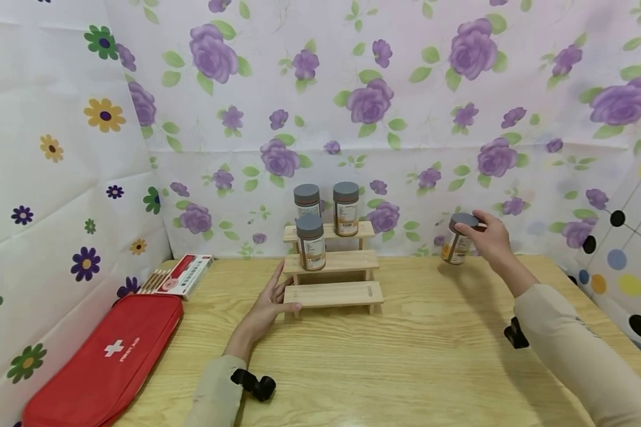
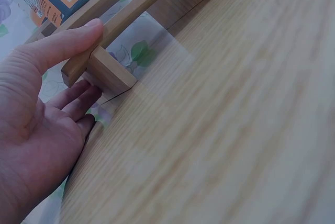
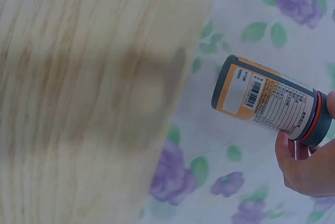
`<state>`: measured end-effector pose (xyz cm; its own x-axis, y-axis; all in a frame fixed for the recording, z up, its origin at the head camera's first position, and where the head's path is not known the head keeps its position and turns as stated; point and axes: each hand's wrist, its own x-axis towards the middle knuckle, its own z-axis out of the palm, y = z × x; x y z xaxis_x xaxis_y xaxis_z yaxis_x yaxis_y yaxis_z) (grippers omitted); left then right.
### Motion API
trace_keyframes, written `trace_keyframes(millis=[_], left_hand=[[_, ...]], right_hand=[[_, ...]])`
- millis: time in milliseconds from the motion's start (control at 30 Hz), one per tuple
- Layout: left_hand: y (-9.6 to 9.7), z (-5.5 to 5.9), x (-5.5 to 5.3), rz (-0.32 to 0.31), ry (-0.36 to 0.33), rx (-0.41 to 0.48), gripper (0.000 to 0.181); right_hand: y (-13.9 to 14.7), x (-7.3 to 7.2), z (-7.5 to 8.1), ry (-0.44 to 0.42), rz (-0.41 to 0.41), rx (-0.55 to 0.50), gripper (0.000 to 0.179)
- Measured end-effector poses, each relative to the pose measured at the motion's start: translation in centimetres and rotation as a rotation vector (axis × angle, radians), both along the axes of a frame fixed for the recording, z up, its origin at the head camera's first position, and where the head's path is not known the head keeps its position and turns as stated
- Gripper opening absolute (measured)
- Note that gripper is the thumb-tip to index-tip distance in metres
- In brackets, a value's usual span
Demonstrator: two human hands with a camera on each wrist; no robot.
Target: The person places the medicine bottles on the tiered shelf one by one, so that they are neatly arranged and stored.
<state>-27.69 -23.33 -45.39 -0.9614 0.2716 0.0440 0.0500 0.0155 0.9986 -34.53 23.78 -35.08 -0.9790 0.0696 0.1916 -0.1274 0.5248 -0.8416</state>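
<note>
A three-tier wooden step rack [image 1: 333,295] stands near the back of the table. My left hand [image 1: 264,308] holds the left end of its lowest step, thumb on top and fingers curled beneath, as the left wrist view shows. On the top step are two grey-capped jars, one at left [image 1: 307,197] and one at right [image 1: 346,210]. A similar jar [image 1: 311,246] stands on the middle step; the lowest step is bare. Off to the right, my right hand [image 1: 493,238] grips a fourth such jar [image 3: 267,98] by its cap, slightly tilted, with its shadow on the tabletop.
A red first-aid pouch [image 1: 112,362] lies along the left edge. Behind it are a red-and-white box [image 1: 184,276] and some thin wooden sticks [image 1: 154,281]. Flowered sheets [image 1: 422,118] hang at the back and left; a dotted sheet [image 1: 630,255] is at right.
</note>
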Motion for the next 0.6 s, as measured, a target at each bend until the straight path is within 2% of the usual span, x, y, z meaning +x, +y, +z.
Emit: trace_keyframes(millis=[167, 600], left_hand=[[-0.1, -0.1, 0.0, 0.009, -0.002, 0.004, 0.106], [0.1, 0.0, 0.0, 0.007, -0.003, 0.013, 0.107]], right_hand=[[-1.6, 0.8, 1.3, 0.001, 0.085, 0.009, 0.078], [-6.8, 2.7, 4.7, 0.069, 0.257, 0.030, 0.065]])
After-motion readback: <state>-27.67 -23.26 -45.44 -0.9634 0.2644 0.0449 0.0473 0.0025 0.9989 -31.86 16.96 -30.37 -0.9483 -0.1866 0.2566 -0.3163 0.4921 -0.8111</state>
